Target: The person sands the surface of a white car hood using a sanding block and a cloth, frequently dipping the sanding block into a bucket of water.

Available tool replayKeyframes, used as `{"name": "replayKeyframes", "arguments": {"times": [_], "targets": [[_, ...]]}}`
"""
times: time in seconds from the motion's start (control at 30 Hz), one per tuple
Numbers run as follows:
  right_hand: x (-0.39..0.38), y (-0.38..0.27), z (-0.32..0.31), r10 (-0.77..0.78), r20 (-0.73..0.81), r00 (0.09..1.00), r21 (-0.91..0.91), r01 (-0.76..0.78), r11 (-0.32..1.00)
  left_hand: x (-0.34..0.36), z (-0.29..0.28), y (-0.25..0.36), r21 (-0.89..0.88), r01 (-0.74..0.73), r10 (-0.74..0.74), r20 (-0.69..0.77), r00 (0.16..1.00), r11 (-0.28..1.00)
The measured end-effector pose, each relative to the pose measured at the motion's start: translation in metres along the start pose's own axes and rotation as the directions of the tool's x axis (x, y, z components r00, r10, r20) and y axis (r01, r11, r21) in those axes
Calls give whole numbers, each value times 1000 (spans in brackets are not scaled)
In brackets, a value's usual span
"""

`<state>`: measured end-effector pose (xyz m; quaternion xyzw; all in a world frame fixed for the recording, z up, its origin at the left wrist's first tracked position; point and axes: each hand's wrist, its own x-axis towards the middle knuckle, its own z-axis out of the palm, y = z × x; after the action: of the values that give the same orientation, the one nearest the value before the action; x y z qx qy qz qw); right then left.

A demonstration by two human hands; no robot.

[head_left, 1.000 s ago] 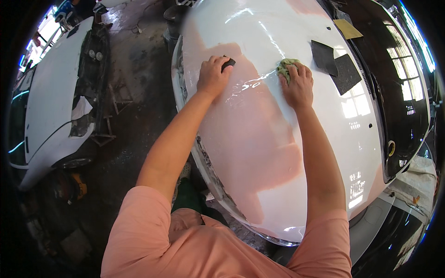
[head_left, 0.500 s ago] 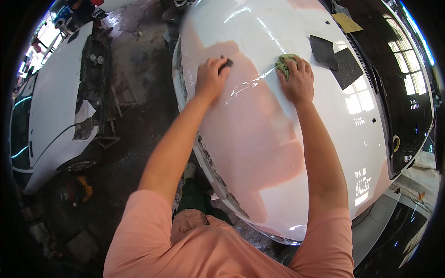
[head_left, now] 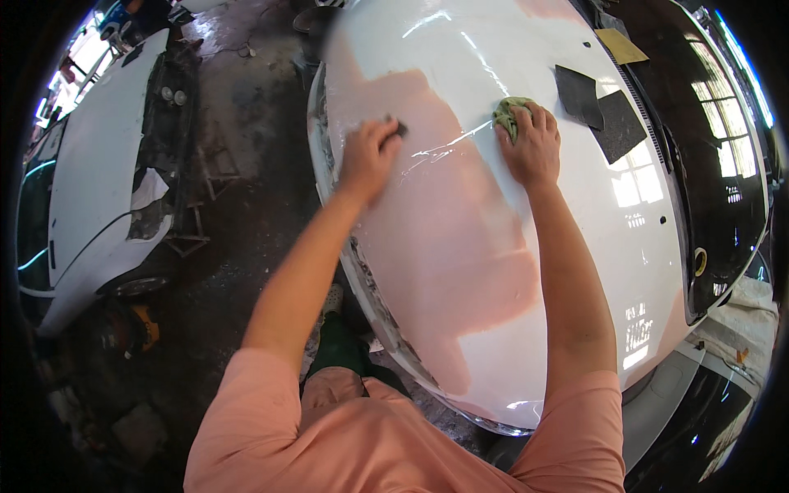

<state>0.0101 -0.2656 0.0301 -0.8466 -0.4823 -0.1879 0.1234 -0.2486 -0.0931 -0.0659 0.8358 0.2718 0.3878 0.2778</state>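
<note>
A white car hood (head_left: pixel 590 271) lies under both hands, wet and shiny, with a broad pink-filled patch (head_left: pixel 436 246) along its left part. My left hand (head_left: pixel 367 160) is closed around a small dark pad (head_left: pixel 402 129), of which only the end shows past the fingers; motion blurs it. It rests over the pink patch near the hood's left edge. Farther right, my right hand (head_left: pixel 532 154) grips a crumpled green cloth (head_left: pixel 507 115) and presses it on the white paint just beyond the pink area.
Two dark sandpaper sheets (head_left: pixel 618 127) and a yellowish sheet (head_left: pixel 622 46) lie toward the windshield (head_left: pixel 723 148). A tape roll (head_left: pixel 700 262) sits by the glass. Another white car (head_left: pixel 99 172), its front stripped, stands at left beside a metal stand (head_left: pixel 191 230).
My left hand has slid slightly nearer to me with the dark pad. The right hand stays on the cloth at the same spot, while the whole view has shifted a little.
</note>
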Motion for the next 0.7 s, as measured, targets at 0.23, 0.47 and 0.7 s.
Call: {"name": "replayKeyframes", "arguments": {"times": [0.23,0.47,0.7], "targets": [[-5,12,-5,13,-13,1000,-27,-13,1000,-106,-10,39,-61,-187,193,118,974,981],[-3,10,3,17,-2,1000,-40,-17,999,-22,-3,11,12,129,-129,29,991,992],[-5,9,-4,11,-6,1000,-33,-11,999,-114,-4,53,76,-32,28,49,998,997]]}}
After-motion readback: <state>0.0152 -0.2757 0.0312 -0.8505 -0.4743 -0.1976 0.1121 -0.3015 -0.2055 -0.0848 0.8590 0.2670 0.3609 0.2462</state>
